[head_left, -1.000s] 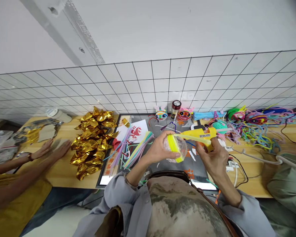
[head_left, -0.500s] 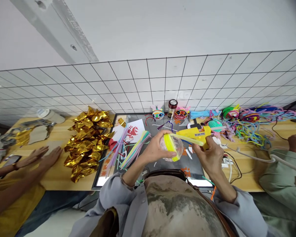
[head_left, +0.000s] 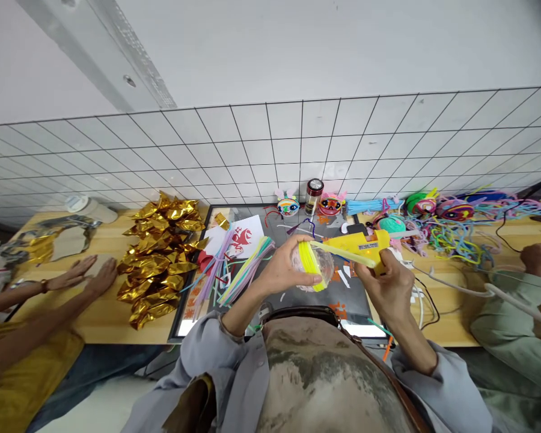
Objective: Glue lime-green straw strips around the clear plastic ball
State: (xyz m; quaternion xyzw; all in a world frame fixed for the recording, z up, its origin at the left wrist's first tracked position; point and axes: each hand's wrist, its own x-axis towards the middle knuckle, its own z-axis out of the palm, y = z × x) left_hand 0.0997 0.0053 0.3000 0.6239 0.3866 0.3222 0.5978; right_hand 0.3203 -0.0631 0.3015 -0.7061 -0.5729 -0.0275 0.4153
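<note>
My left hand (head_left: 285,270) is closed round a clear plastic ball (head_left: 321,267) that has a neon yellow pipe cleaner (head_left: 307,260) wound about it. My right hand (head_left: 385,285) grips a yellow glue gun (head_left: 359,245) whose nozzle points left at the ball. A loose yellow strand runs from the ball across the gun toward my right hand. Both hands hover above a dark mat (head_left: 356,300) in front of me.
A pile of gold foil pieces (head_left: 162,255) and a sheaf of pastel pipe cleaners (head_left: 247,270) lie to the left. Tangled coloured pipe cleaners (head_left: 460,234), small craft figures and a jar (head_left: 314,195) sit at the back. Another person's hands (head_left: 83,273) rest flat at left; a sleeve (head_left: 514,325) is at right.
My hands and the ball have stayed together, shifting slightly left in view as my head turned. The person on the left has slid their hands a little on the table.
</note>
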